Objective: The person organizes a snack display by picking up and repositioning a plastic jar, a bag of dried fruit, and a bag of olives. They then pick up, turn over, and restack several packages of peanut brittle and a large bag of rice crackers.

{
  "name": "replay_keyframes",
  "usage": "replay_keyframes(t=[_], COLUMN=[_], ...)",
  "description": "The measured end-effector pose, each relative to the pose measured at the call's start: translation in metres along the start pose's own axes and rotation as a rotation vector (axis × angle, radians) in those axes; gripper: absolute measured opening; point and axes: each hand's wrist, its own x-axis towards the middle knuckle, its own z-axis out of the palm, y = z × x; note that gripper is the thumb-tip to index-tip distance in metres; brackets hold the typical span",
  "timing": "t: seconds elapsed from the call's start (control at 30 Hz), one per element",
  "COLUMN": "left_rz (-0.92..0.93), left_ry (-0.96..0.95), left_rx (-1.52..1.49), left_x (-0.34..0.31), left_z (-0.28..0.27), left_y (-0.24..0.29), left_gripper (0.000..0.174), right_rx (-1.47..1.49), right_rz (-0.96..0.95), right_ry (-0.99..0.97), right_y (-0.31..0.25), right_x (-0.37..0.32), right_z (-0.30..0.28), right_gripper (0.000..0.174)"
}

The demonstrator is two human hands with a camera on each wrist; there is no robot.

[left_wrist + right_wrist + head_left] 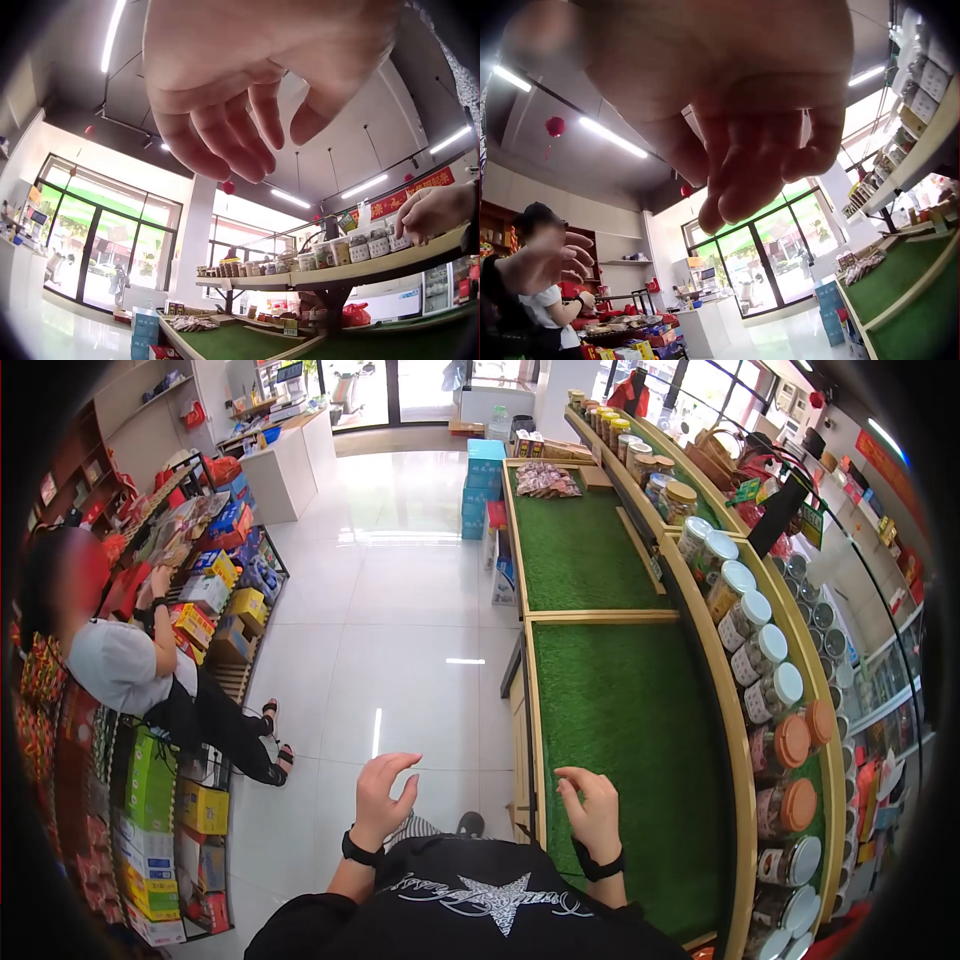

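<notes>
My left hand [381, 796] is raised in front of my body over the aisle floor, its fingers loosely bent and nothing held. Level with it, my right hand [592, 812] hovers over the near left edge of a display stand lined with green turf [630, 710]. That hand holds nothing either, with thumb and fingers apart. In the left wrist view the fingers of the left hand [240, 97] hang downward, relaxed. The right wrist view shows the right hand [735, 112] close up, fingers loosely bent.
Lidded jars [757, 650] line the raised shelf on the right. Packaged snacks [547, 480] lie at the stand's far end, beside stacked blue boxes [484, 485]. A person in a white top [115, 665] stands at the left shelves of boxed goods. Tiled floor [400, 590] runs toward a white counter [285, 475].
</notes>
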Motion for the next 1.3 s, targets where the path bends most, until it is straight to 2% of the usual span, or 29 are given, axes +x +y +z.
replay_keyframes(t=[0.13, 0.33, 0.67, 0.73, 0.87, 0.97, 1.1, 1.17, 1.3], left_rz=[-0.036, 0.009, 0.124, 0.127, 0.060, 0.025, -0.039, -0.135, -0.176], left_ry=[-0.056, -0.139, -0.128, -0.065, -0.026, -0.080, -0.084, -0.081, -0.061], left_rx=[-0.024, -0.031, -0.054, -0.016, -0.040, 0.014, 0.063, 0.014, 0.027], left_x=[0.013, 0.052, 0.169, 0.194, 0.219, 0.222, 0.224, 0.228, 0.237], left_z=[0.016, 0.029, 0.021, 0.009, -0.011, -0.020, -0.032, -0.034, -0.028], left_y=[-0.010, -0.030, -0.108, -0.123, -0.156, -0.185, -0.204, -0.212, -0.232], left_gripper=[0.024, 0.022, 0.026, 0.025, 0.024, 0.025, 0.026, 0.027, 0.027], right_rx=[0.048, 0.067, 0.000, 0.098, 0.023, 0.038, 0.061, 0.065, 0.065], right_rz=[0.054, 0.144, 0.227, 0.208, 0.023, 0.041, 0.055, 0.063, 0.047], right_ry=[-0.069, -0.142, 0.029, 0.037, -0.006, -0.021, -0.091, -0.132, -0.188], right_y=[0.012, 0.021, 0.014, 0.009, -0.011, -0.015, -0.019, -0.016, -0.013], right_x=[0.006, 0.024, 0.132, 0.161, 0.215, 0.238, 0.258, 0.268, 0.302], right_z=[0.015, 0.035, 0.076, 0.093, 0.120, 0.141, 0.164, 0.175, 0.184], right_gripper=[0.011, 0.011, 0.012, 0.009, 0.009, 0.009, 0.010, 0.010, 0.010])
